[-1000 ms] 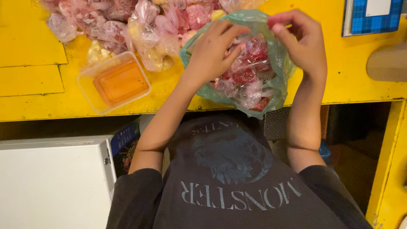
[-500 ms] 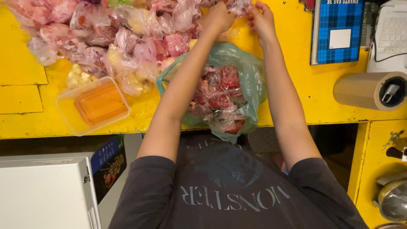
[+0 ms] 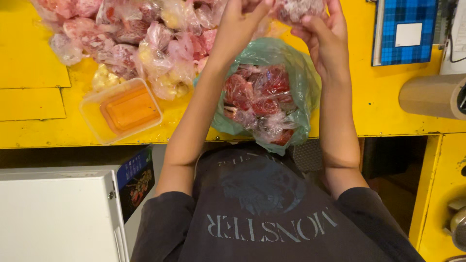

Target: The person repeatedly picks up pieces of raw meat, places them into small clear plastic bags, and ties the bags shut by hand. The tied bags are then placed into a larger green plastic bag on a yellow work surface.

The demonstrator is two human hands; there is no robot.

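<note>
A long yellow metal worktable carries the whole job, with a heap of small clear plastic packets of red and pale pieces spread across its far left side. At the near edge sits a translucent green plastic bag, mouth open and already holding several red-filled packets, its bottom hanging a little over the edge. A clear rectangular tub with an orange inside lies left of the bag. Above the bag, the left hand and right hand close their fingers together on one small clear packet of reddish pieces. The packet is best kept gripped by both hands directly over the open mouth, so it cannot slip onto the table.
</note>
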